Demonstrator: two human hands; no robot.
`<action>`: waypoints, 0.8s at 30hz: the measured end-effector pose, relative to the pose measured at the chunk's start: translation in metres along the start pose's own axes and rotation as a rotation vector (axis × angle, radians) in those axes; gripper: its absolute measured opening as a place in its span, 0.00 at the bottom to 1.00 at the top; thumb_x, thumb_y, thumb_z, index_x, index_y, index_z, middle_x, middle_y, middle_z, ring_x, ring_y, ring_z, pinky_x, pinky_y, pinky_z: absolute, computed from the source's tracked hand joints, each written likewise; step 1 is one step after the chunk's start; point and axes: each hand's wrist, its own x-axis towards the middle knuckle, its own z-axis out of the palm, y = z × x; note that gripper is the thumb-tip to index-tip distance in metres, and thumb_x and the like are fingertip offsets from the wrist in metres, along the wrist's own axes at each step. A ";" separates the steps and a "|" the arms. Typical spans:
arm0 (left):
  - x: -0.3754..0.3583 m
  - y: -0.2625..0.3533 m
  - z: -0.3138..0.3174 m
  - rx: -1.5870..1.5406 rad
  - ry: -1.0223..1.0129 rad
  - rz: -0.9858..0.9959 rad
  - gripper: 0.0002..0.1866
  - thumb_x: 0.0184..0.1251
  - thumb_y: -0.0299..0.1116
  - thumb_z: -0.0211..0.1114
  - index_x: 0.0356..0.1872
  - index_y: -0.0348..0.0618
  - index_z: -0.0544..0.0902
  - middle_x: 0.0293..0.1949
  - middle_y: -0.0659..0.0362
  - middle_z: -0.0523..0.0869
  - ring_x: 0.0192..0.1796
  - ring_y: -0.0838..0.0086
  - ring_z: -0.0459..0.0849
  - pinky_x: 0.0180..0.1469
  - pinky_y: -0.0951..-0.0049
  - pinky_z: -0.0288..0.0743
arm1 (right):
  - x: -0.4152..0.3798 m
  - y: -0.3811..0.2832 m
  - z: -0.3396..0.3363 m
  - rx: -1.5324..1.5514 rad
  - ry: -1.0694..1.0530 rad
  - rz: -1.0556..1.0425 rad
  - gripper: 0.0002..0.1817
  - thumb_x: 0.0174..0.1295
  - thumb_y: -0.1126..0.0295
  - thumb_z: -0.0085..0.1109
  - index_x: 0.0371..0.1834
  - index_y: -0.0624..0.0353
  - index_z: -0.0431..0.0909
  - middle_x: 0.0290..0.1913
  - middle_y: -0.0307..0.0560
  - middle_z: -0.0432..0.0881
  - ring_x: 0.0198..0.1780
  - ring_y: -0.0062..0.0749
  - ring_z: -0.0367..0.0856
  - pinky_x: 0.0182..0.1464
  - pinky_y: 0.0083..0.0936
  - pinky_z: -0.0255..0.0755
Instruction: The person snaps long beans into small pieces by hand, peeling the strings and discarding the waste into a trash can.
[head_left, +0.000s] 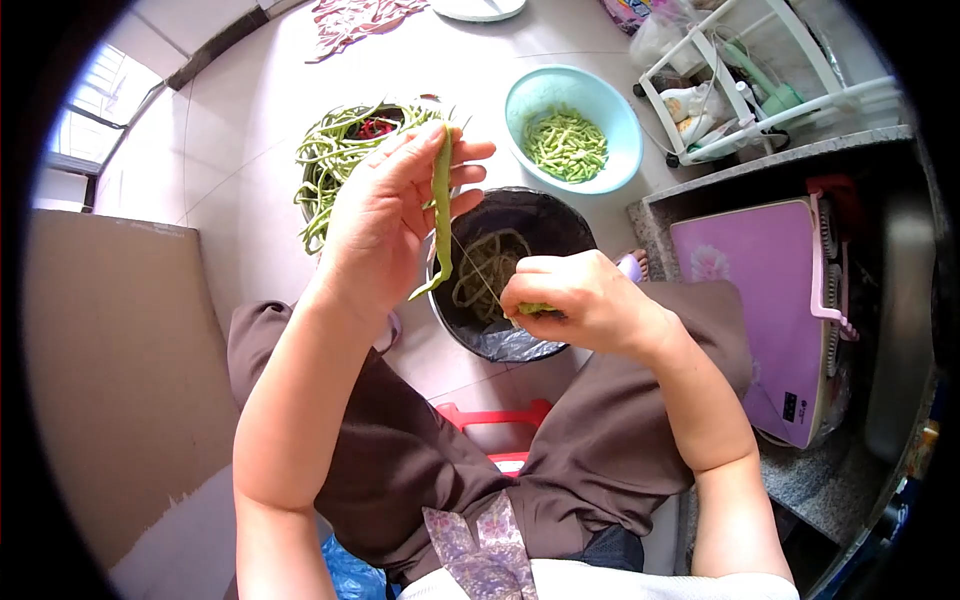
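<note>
My left hand (pixel 395 200) pinches the top of a long green bean (pixel 441 210) between thumb and forefinger, its other fingers spread behind. The bean hangs down and bends at its lower end. A thin pale string runs from the bean to my right hand (pixel 575 300). That hand is closed round some green bean pieces (pixel 538 309), mostly hidden in the fist. Below both hands stands a black-lined bin (pixel 515 205) with stringy scraps (pixel 480 275) inside. Behind my left hand lies a heap of whole green beans (pixel 325 165). A light blue basin (pixel 625 130) holds short cut bean pieces (pixel 566 145).
A white rack (pixel 715 85) with bottles and bags stands at the upper right. Beside my right knee, a purple panel (pixel 750 290) leans in a stone-edged shelf. A brown board (pixel 120 370) is at the left. A red stool (pixel 495 415) shows between my legs.
</note>
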 end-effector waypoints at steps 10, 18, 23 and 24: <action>0.001 0.007 -0.007 0.021 -0.004 0.060 0.11 0.70 0.38 0.57 0.45 0.43 0.78 0.41 0.56 0.85 0.40 0.78 0.83 0.44 0.77 0.78 | -0.026 0.058 0.019 -0.307 -0.362 0.404 0.06 0.50 0.70 0.59 0.32 0.56 0.76 0.32 0.46 0.80 0.38 0.43 0.80 0.39 0.36 0.74; -0.002 0.002 0.002 0.224 -0.005 0.023 0.12 0.66 0.40 0.63 0.43 0.46 0.82 0.37 0.65 0.84 0.35 0.86 0.78 0.35 0.83 0.72 | -0.018 0.061 0.013 -0.344 -0.226 0.443 0.08 0.53 0.67 0.59 0.36 0.55 0.81 0.35 0.49 0.83 0.40 0.44 0.82 0.42 0.38 0.75; -0.006 -0.003 0.007 0.384 -0.076 0.005 0.16 0.64 0.37 0.65 0.51 0.43 0.80 0.34 0.69 0.81 0.33 0.90 0.74 0.29 0.88 0.64 | 0.009 0.028 -0.001 0.108 0.265 0.403 0.11 0.55 0.68 0.65 0.41 0.56 0.78 0.21 0.44 0.73 0.23 0.29 0.72 0.30 0.25 0.68; -0.008 -0.004 0.011 0.409 -0.091 0.021 0.19 0.63 0.37 0.66 0.53 0.44 0.78 0.34 0.68 0.81 0.32 0.89 0.74 0.29 0.89 0.64 | 0.016 0.010 -0.007 0.241 0.365 0.378 0.15 0.54 0.72 0.65 0.46 0.56 0.78 0.21 0.42 0.70 0.22 0.26 0.66 0.29 0.23 0.66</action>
